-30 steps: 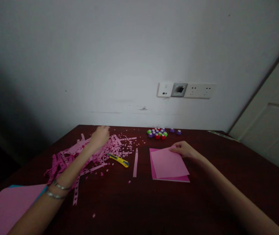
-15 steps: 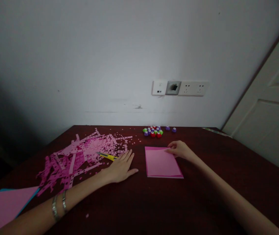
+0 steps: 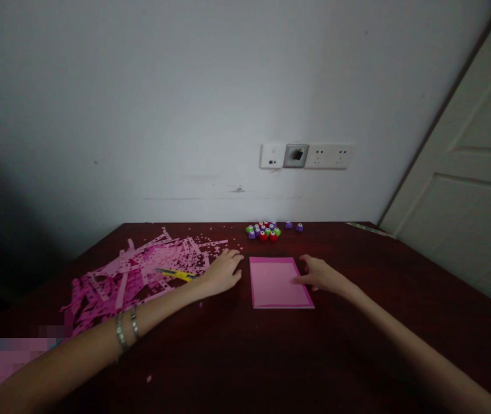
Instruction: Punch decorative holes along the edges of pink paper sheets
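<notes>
A stack of pink paper sheets (image 3: 272, 284) lies flat on the dark red table, a lighter sheet over a deeper pink one whose edges show around it. At its right edge is my right hand (image 3: 322, 275), thumb over the paper and fingers apart, gripping nothing. My left hand (image 3: 223, 272) hovers or rests just left of the stack, its fingers loosely stretched and holding nothing. Beside that wrist lies a yellow utility knife (image 3: 180, 275), partly on a heap of punched pink paper strips (image 3: 142, 267).
Several small red, green and purple craft punches or toy-like pieces (image 3: 263, 231) stand at the table's back edge. A patterned strip (image 3: 368, 229) lies at the back right. More pink paper (image 3: 8, 368) is at the lower left. Wall sockets (image 3: 326, 156) sit above the table.
My left hand has lifted from its flat position and moved away from the knife towards the stack. My right hand has let go of the top sheet's corner and slid down the right edge.
</notes>
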{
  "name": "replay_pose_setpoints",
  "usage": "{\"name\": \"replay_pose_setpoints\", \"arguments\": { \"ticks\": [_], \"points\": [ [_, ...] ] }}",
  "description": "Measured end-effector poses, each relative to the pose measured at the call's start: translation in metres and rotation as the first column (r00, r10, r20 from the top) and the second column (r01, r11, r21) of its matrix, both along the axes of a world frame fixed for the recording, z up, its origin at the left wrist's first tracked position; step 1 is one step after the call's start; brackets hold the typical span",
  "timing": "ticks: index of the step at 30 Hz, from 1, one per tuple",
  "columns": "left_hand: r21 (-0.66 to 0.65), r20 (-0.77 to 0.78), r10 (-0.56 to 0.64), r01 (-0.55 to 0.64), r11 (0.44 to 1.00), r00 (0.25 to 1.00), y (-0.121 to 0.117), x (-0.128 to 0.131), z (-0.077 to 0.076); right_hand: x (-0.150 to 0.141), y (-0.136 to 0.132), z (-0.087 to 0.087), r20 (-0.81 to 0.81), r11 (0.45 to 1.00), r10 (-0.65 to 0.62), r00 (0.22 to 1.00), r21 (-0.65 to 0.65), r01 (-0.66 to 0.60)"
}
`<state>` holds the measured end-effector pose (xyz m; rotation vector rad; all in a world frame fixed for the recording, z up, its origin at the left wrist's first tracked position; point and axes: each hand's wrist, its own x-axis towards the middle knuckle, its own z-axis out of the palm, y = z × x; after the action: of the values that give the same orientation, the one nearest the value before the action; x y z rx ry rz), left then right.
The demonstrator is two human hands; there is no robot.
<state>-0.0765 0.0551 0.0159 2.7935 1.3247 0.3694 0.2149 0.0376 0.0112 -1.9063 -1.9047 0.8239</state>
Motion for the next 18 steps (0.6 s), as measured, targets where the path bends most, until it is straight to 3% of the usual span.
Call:
{"name": "replay_pose_setpoints", "arguments": {
  "ticks": [4, 8, 11, 18],
  "points": [
    [-0.169, -0.083, -0.146, 0.13, 0.977, 0.986, 0.037, 0.036, 0.007, -0.007, -0.003, -0.005, 0.058, 0.999, 0.035, 0.998, -0.005, -0.035],
    [-0.261, -0.19, -0.132, 0.079, 0.962, 0.973, 0.065, 0.061, 0.008, -0.008, -0.003, -0.006, -0.003, 0.999, 0.026, 1.0, -0.043, -0.026],
    [-0.284, -0.213, -0.106, 0.042, 0.958, 0.971, 0.077, 0.073, 0.009, -0.007, -0.004, -0.006, 0.023, 0.999, 0.034, 0.999, -0.026, -0.033],
    [-0.469, -0.249, -0.159, 0.024, 0.883, 0.955, 0.089, 0.085, 0.018, -0.01, -0.004, -0.001, 0.052, 0.998, 0.05, 0.997, -0.036, -0.048]
  ]
}}
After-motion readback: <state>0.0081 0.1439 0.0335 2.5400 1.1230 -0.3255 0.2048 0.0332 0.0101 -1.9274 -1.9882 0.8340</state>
